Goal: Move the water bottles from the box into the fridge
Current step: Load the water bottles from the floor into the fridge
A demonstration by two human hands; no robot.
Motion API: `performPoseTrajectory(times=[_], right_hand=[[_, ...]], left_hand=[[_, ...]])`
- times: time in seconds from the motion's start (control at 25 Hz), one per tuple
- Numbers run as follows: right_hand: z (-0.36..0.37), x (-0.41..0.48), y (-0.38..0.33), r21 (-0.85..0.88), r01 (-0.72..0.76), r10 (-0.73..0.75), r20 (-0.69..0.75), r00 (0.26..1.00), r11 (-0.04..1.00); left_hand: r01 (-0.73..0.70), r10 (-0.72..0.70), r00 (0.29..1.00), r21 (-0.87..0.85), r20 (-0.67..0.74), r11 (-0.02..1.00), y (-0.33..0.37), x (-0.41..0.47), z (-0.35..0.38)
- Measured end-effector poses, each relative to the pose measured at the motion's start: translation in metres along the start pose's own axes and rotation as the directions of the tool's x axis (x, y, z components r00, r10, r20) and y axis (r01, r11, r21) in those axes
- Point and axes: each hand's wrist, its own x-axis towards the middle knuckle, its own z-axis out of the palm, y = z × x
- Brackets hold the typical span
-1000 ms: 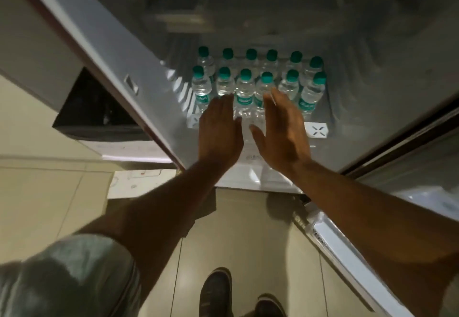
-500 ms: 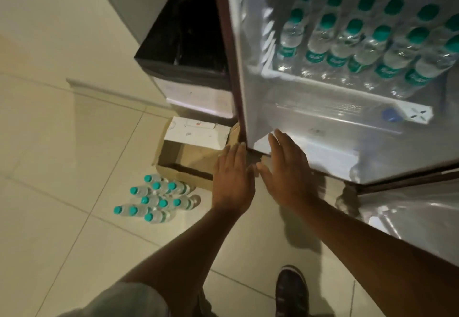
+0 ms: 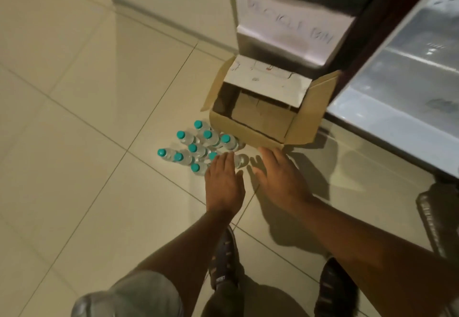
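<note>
hands have dropped from the fridge [image 3: 397, 93] shelf to the floor. left hand [image 3: 224, 182] is flat, fingers straight and empty, its fingertips over the near edge of the bottles [image 3: 192, 147], which stand clustered just ahead and left of it. right hand [image 3: 280, 180] is spread and empty too, just short of the box [image 3: 238, 130] corner. fridge now sits far right of both; its shelved bottles have left view.

One head-worn camera looks steeply down, close, onto the tiled floor [image 3: 74, 122]
</note>
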Motion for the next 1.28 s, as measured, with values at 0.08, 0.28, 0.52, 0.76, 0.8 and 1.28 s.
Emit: performPoseTrajectory(times=[0.08, 0.28, 0.52, 0.76, 0.8, 1.28], right_hand=[[0.036, 0.014, -0.017, 0.020, -0.003, 0.002, 0.055, 0.998, 1.000], [0.110, 0.051, -0.045, 0.018, -0.033, 0.030, 0.148, 0.989, 0.999], [0.155, 0.082, -0.045, -0.144, -0.110, 0.137, 0.193, 0.972, 0.983], [0.175, 0.095, -0.037, -0.192, -0.126, 0.170, 0.230, 0.958, 0.973], [0.176, 0.096, -0.037, -0.200, -0.121, 0.166, 0.229, 0.959, 0.972], [0.112, 0.049, -0.034, -0.138, -0.225, 0.242, 0.124, 0.962, 0.965]], left_hand=[[0.038, -0.038, 0.999, 0.001, 0.003, 0.999, -0.037, 0.013, 0.008], [0.152, -0.153, 0.988, -0.086, 0.000, 0.985, -0.110, 0.039, 0.030], [0.282, -0.279, 0.959, -0.262, 0.047, 0.923, -0.149, 0.059, 0.061], [0.468, -0.470, 0.874, -0.461, 0.119, 0.754, -0.155, 0.070, 0.067], [0.477, -0.478, 0.869, -0.469, 0.127, 0.743, -0.155, 0.070, 0.067], [0.416, -0.398, 0.907, -0.455, 0.140, 0.787, -0.127, 0.034, 0.035]])
